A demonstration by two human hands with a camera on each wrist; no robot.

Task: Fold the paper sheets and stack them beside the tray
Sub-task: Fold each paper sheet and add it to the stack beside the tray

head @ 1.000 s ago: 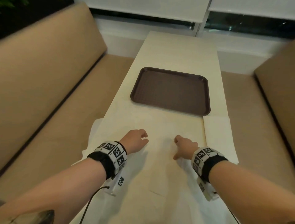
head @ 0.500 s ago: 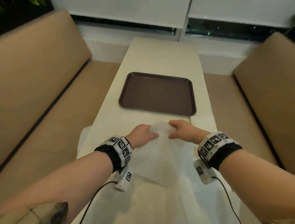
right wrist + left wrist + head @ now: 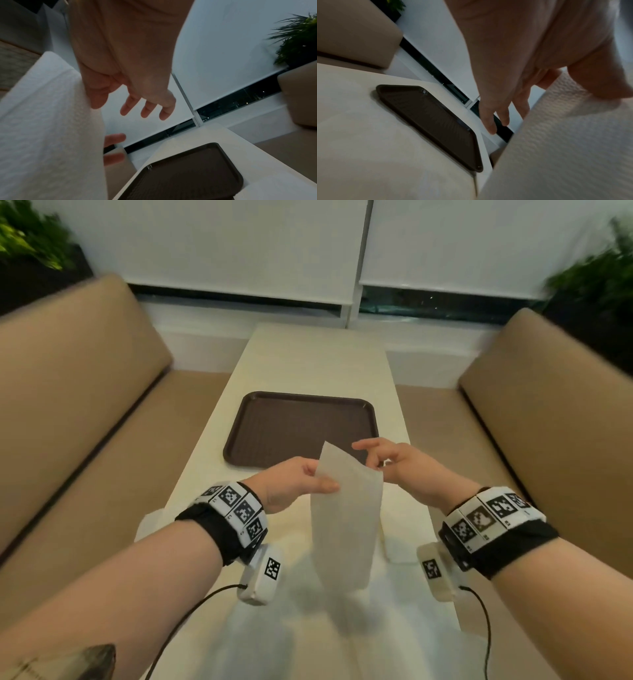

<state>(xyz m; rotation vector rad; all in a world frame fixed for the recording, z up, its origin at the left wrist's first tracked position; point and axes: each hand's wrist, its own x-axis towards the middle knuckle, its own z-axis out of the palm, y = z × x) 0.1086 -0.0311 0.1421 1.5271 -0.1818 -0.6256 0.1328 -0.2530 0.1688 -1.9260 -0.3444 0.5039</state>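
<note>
Both hands hold a thin white textured paper sheet [image 3: 346,515] aloft at the dark brown plastic tray's [image 3: 301,429] six o'clock, left hand [image 3: 294,484] and right hand [image 3: 394,462] each pinching a top corner, so the first fold seems under way, next calling for edges matched and creased.

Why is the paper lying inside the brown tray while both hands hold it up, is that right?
Not quite. The paper sheet isn't in the tray; it hangs in the air nearer than the tray, and nothing lies in the tray. The left hand and right hand do hold it up by its top. The head view shows this.
</note>
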